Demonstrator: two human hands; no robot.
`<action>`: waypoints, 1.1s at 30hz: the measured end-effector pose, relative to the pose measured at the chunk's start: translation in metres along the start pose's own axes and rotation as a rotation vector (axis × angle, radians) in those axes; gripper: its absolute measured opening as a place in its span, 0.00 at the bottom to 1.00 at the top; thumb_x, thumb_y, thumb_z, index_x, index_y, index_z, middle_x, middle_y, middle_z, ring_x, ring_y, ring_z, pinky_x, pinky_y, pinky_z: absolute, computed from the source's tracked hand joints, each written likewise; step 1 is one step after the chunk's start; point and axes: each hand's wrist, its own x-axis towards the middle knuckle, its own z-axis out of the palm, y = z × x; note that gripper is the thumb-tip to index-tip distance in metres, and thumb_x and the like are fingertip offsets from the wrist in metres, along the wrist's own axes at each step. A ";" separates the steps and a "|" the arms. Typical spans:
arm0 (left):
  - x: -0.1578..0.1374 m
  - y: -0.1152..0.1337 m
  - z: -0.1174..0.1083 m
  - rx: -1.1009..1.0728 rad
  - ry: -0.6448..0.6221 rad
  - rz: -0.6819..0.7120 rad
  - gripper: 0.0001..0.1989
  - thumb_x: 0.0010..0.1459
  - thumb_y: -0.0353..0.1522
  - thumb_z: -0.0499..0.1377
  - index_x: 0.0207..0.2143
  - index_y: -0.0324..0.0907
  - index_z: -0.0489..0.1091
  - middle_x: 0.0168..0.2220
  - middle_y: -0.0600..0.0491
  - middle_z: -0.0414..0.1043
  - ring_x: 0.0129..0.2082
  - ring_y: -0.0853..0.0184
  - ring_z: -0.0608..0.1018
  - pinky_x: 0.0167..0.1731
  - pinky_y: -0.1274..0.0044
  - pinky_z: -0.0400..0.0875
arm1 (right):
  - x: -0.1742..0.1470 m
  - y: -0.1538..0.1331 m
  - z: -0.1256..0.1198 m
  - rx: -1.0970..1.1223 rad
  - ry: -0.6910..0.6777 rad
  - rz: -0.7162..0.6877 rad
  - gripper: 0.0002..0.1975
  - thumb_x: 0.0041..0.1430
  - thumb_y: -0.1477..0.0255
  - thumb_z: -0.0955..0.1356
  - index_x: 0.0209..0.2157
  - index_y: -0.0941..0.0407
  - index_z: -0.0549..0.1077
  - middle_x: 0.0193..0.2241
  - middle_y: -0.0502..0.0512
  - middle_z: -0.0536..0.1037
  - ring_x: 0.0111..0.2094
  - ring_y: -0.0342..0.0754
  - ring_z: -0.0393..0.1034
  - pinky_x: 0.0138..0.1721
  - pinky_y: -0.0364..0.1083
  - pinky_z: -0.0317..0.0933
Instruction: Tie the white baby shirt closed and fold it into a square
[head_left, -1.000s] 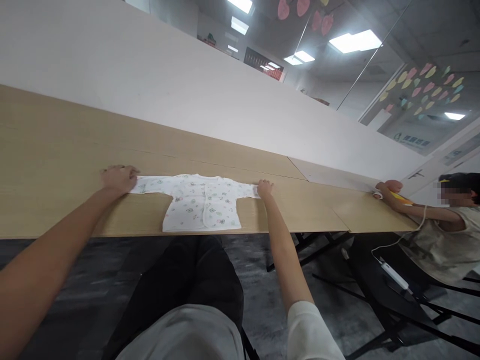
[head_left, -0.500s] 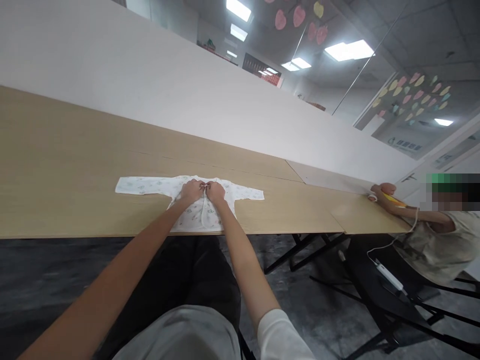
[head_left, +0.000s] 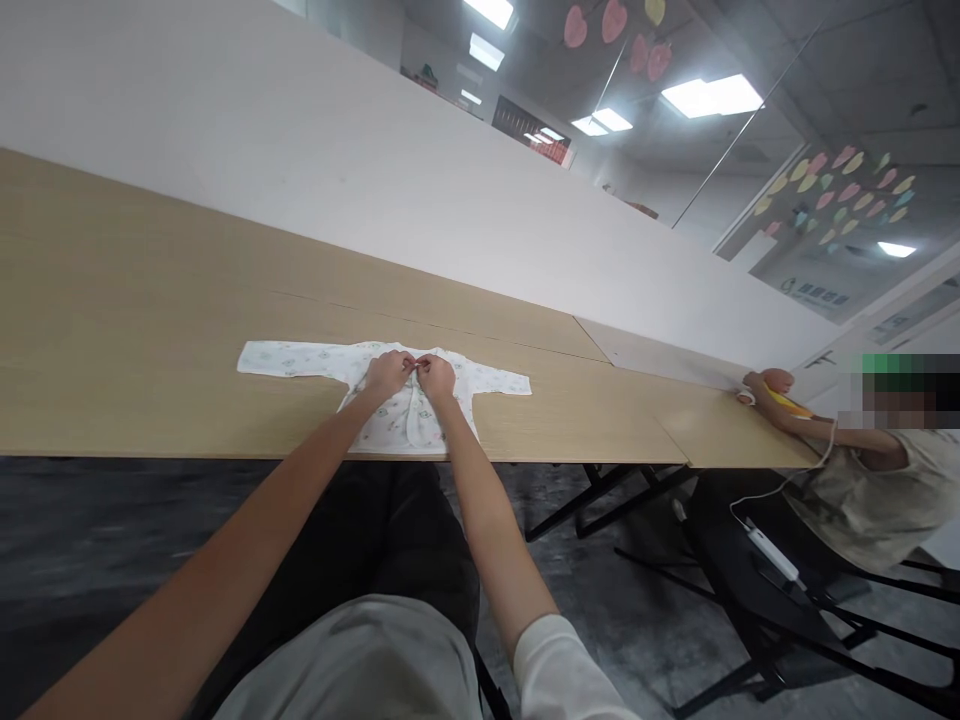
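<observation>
A small white baby shirt (head_left: 382, 425) with a scattered print lies front up on the table, both sleeves spread out sideways and its hem near the table's front edge. My left hand (head_left: 390, 374) pinches the shirt's front placket just below the neckline. Fingertips almost touching it, my right hand (head_left: 436, 379) pinches the placket from the other side. Whatever fastening sits between the fingertips is too small and covered to make out. Below the hands the front placket runs down to the hem.
The long wooden table (head_left: 150, 300) meets a white wall (head_left: 337, 190) at its back. To the right, another person (head_left: 885, 480) sits with hands on a doll (head_left: 780, 380). A black chair (head_left: 735, 540) holding a white power strip (head_left: 774, 553) stands between us.
The camera view has shifted slightly. Both hands stay at the shirt's upper placket, with only small finger movement. The shirt lies in about the same place.
</observation>
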 end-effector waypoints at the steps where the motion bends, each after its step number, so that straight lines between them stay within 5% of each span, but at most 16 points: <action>1: 0.000 0.000 0.000 0.011 -0.003 0.000 0.17 0.60 0.34 0.52 0.45 0.43 0.77 0.46 0.45 0.78 0.47 0.55 0.77 0.45 0.70 0.68 | 0.000 0.000 0.000 0.010 0.004 0.003 0.14 0.65 0.74 0.61 0.45 0.54 0.76 0.45 0.54 0.80 0.48 0.49 0.73 0.48 0.43 0.64; 19: 0.000 0.004 0.001 0.013 0.012 -0.051 0.16 0.62 0.33 0.51 0.43 0.41 0.78 0.49 0.42 0.76 0.49 0.54 0.76 0.49 0.68 0.67 | 0.007 0.008 0.010 0.250 0.111 -0.035 0.10 0.53 0.82 0.64 0.35 0.55 0.71 0.28 0.48 0.74 0.33 0.45 0.70 0.39 0.42 0.63; 33: 0.002 -0.005 0.005 -0.082 0.038 0.041 0.15 0.59 0.38 0.54 0.41 0.45 0.79 0.44 0.47 0.79 0.43 0.58 0.78 0.44 0.73 0.67 | 0.003 0.010 0.005 0.459 0.120 0.023 0.09 0.55 0.81 0.65 0.36 0.54 0.73 0.29 0.48 0.78 0.36 0.44 0.75 0.45 0.42 0.66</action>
